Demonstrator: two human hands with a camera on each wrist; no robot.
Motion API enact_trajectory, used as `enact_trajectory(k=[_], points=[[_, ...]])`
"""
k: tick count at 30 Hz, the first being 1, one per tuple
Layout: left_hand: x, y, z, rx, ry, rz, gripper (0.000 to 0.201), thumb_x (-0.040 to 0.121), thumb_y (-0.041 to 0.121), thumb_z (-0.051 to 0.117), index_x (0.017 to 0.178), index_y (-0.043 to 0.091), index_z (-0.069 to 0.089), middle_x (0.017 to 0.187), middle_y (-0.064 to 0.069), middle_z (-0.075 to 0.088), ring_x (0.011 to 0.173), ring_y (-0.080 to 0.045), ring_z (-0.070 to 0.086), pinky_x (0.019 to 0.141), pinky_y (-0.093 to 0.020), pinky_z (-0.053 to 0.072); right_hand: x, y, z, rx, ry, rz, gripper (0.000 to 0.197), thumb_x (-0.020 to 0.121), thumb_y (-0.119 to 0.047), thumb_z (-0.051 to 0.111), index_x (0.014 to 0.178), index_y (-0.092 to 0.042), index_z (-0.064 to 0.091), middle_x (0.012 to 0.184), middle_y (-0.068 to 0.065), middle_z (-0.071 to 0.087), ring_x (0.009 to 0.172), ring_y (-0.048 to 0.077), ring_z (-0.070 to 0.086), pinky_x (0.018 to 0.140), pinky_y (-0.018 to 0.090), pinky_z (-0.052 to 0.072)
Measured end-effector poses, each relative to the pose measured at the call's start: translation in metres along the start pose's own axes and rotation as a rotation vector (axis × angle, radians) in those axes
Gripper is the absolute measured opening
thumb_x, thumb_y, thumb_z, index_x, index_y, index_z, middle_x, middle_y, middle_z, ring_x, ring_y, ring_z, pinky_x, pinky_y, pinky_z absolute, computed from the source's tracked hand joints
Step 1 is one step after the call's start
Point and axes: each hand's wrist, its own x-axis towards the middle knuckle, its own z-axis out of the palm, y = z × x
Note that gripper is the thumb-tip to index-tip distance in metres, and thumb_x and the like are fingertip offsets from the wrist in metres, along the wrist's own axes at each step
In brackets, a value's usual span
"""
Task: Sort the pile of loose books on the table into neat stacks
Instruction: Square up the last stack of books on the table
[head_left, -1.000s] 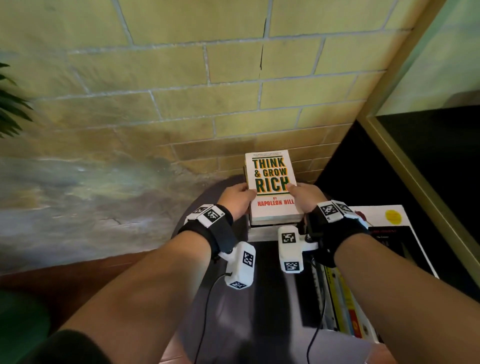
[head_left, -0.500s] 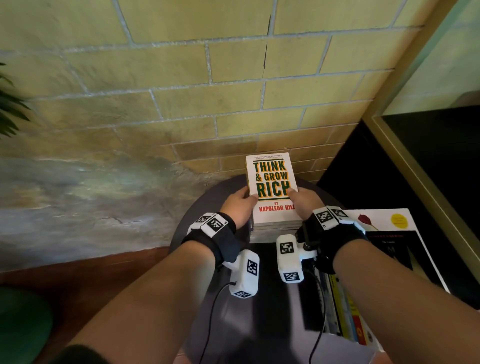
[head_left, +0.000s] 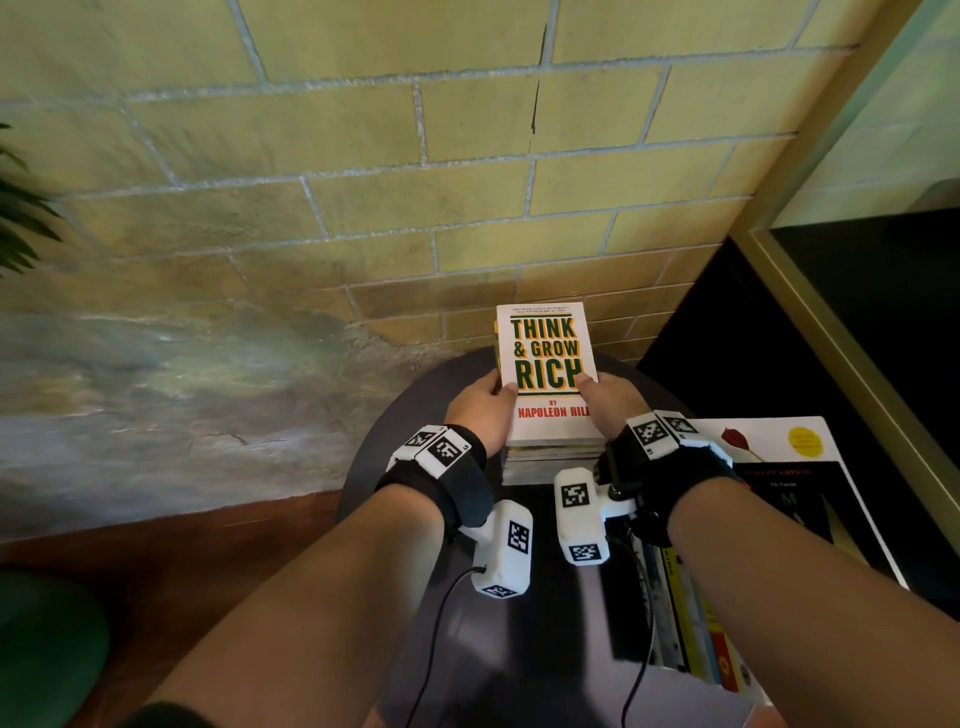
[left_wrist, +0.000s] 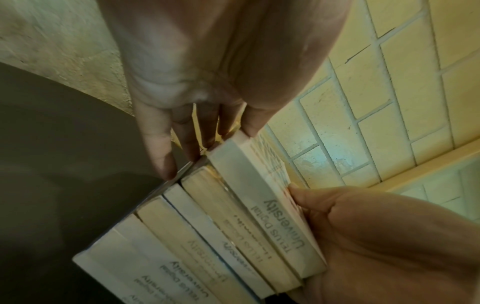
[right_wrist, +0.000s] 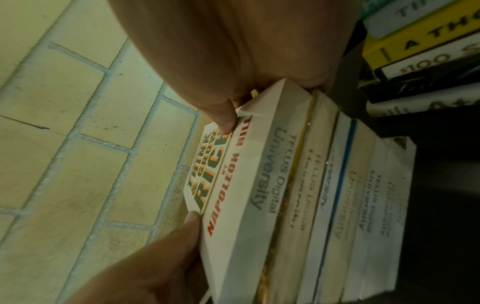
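A white book (head_left: 545, 371) with the words "Think & Grow Rich" on its cover lies on top of a small stack of books (head_left: 550, 460) on the round dark table (head_left: 410, 415). The left hand (head_left: 480, 408) holds the left side of the top book, with its thumb on the cover and its fingers (left_wrist: 166, 148) reaching down along the side of the stack. The right hand (head_left: 610, 402) holds the right side of the same book, thumb on the cover too. So the book sits right between the two hands, and both hands grip it. The books under it are pale and lie flat, one on another, with gray words printed along their page edges. Just to the right of the right hand there is a second pile of books (head_left: 691, 623), with yellow, black and white spines. A big white and black book (head_left: 789, 467) lies on top of that pile. Past both hands stands a yellow brick wall (head_left: 363, 182). Far off to the left of the left hand, some green leaves (head_left: 18, 218) peek in.
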Motion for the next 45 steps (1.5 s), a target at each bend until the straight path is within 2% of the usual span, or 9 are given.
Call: enact_trajectory(k=[5,13,18,21,23,26,28,41,45], points=[[-0.002,0.0,0.0,0.017,-0.004,-0.007,0.031,0.102,0.029,0.037,0.13,0.025,0.051,0.118,-0.004,0.068,0.106,-0.024,0.064,0.094,-0.047,0.053,0.004,0.002,0.001,-0.087,-0.003,-0.029,0.036,0.102,-0.025,0.036,0.121,-0.003,0.057,0.117,0.017,0.064,0.06,0.006,0.048,0.047,0.016,0.03],[-0.001,0.001,0.001,-0.042,-0.036,-0.038,0.032,0.102,0.025,0.037,0.133,0.023,0.048,0.124,-0.005,0.065,0.113,-0.025,0.062,0.098,-0.048,0.05,0.007,0.003,-0.001,-0.096,-0.077,-0.015,0.038,0.103,-0.026,0.032,0.122,-0.004,0.056,0.114,0.015,0.065,0.079,0.015,0.054,0.05,0.016,0.031],[0.001,-0.01,-0.005,-0.38,-0.035,-0.154,0.05,0.1,0.037,0.044,0.146,0.022,0.033,0.146,-0.005,0.047,0.13,-0.025,0.047,0.105,-0.051,0.04,0.003,0.016,-0.008,0.236,0.014,0.162,0.05,0.096,-0.056,0.033,0.074,-0.018,0.057,0.069,0.001,0.06,0.061,0.012,0.056,0.06,0.019,0.046],[-0.001,-0.027,-0.005,-0.46,-0.067,-0.257,0.078,0.089,0.063,0.046,0.153,0.029,0.017,0.159,-0.003,0.024,0.145,-0.028,0.024,0.113,-0.056,0.026,0.009,0.038,0.005,0.481,-0.007,0.248,0.064,0.088,-0.072,0.028,0.096,-0.017,0.061,0.083,0.007,0.067,0.083,0.023,0.064,0.099,0.039,0.045],[-0.004,-0.034,-0.002,-0.5,-0.13,-0.301,0.081,0.086,0.07,0.042,0.152,0.03,0.02,0.159,-0.004,0.024,0.146,-0.027,0.023,0.113,-0.051,0.024,0.018,0.055,0.017,0.553,-0.03,0.249,0.087,0.075,-0.085,0.024,0.125,-0.021,0.056,0.1,0.008,0.071,0.102,0.029,0.063,0.106,0.048,0.038],[-0.004,-0.044,0.006,-0.583,-0.217,-0.342,0.078,0.086,0.074,0.032,0.149,0.028,0.03,0.156,-0.005,0.031,0.144,-0.026,0.029,0.109,-0.041,0.027,0.047,0.092,0.034,0.657,-0.036,0.298,0.123,0.036,-0.104,0.032,0.129,-0.028,0.056,0.126,0.009,0.063,0.118,0.032,0.056,0.109,0.05,0.034],[0.001,-0.054,0.01,-0.604,-0.268,-0.361,0.086,0.083,0.079,0.026,0.152,0.028,0.021,0.16,-0.006,0.023,0.147,-0.027,0.022,0.119,-0.048,0.013,0.057,0.112,0.043,0.664,-0.016,0.283,0.129,0.024,-0.104,0.035,0.13,-0.033,0.055,0.136,0.006,0.055,0.125,0.03,0.051,0.111,0.05,0.031],[-0.005,-0.076,0.008,-0.532,-0.32,-0.387,0.098,0.07,0.091,0.028,0.152,0.038,0.015,0.162,-0.007,0.013,0.149,-0.029,0.012,0.114,-0.065,0.01,0.049,0.147,0.056,0.561,0.011,0.254,0.127,0.034,-0.103,0.037,0.143,-0.037,0.037,0.151,-0.004,0.037,0.138,0.025,0.036,0.115,0.051,0.022],[-0.026,-0.091,0.006,-0.552,-0.33,-0.401,0.102,0.065,0.093,0.028,0.151,0.039,0.018,0.162,-0.005,0.017,0.149,-0.026,0.012,0.113,-0.067,0.008,-0.001,0.116,0.053,0.651,-0.124,0.26,0.074,0.078,-0.082,0.032,0.129,-0.032,0.053,0.133,-0.003,0.053,0.123,0.02,0.047,0.113,0.042,0.028]])
